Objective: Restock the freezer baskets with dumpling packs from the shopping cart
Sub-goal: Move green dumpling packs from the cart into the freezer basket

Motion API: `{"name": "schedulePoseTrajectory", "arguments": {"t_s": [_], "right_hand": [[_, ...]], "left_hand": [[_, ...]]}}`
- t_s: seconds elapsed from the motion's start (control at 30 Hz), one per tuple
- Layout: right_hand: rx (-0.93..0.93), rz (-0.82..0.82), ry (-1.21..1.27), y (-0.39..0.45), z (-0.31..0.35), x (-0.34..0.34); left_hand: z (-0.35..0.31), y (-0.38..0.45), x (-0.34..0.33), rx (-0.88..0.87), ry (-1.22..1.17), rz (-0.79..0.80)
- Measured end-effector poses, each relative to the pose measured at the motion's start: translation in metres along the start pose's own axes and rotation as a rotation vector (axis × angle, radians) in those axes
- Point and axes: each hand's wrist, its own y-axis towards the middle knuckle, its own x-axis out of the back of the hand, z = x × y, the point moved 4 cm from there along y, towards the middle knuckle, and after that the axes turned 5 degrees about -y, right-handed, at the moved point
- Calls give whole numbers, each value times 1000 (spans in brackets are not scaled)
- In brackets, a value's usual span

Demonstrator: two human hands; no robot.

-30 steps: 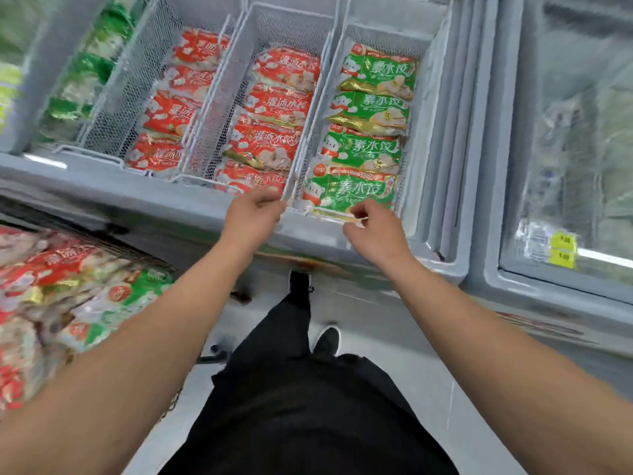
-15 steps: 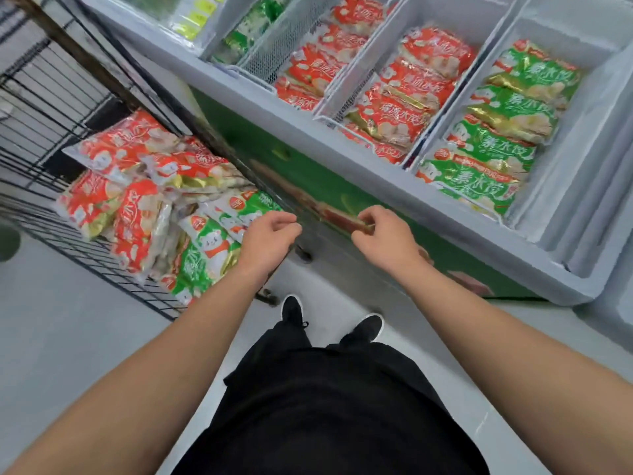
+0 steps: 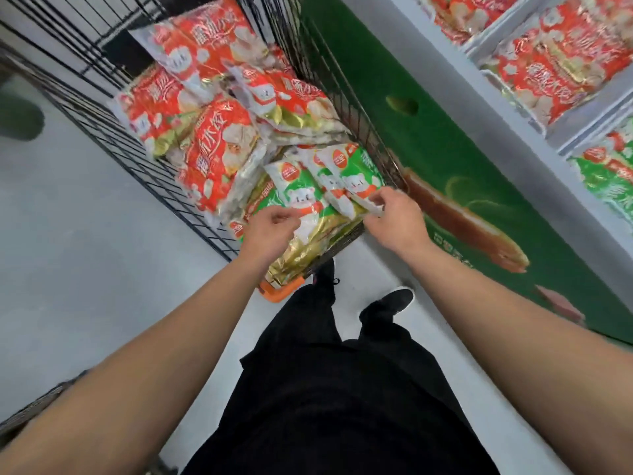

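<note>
The black wire shopping cart [image 3: 113, 132] holds a heap of dumpling packs: red ones [image 3: 219, 152] at the back, green ones with a bear picture [image 3: 301, 190] at the near corner. My left hand [image 3: 270, 228] hovers over the near green pack with fingers half curled; whether it grips is unclear. My right hand [image 3: 394, 214] pinches the white edge of a green pack beside the cart's right wall. At the upper right, the freezer baskets show red packs [image 3: 548, 63] and green packs [image 3: 609, 180].
The freezer's green printed front [image 3: 445, 149] runs diagonally right of the cart, under its grey rim [image 3: 513, 138]. An orange cart bumper [image 3: 274, 293] sits near my black shoes [image 3: 394, 299]. Grey floor lies to the left.
Both hands have left the freezer's edge and swung down-left to the cart. They now rest on the green packs at its near corner.
</note>
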Motion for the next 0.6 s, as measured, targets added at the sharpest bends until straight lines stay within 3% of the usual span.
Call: {"name": "schedulePoseTrajectory", "arguments": {"t_s": [0.3,0.43,0.6], "right_hand": [[-47,-19,-310,43,-5,-28],[-69,-102,-169,45,-6,-33],[132,-206,-47,31,17,-21]], "left_hand": [[-11,43,-21,31,-114,93],[-27,55,-41,20,-63,193],[-37,67,-41,127,-13,179]]}}
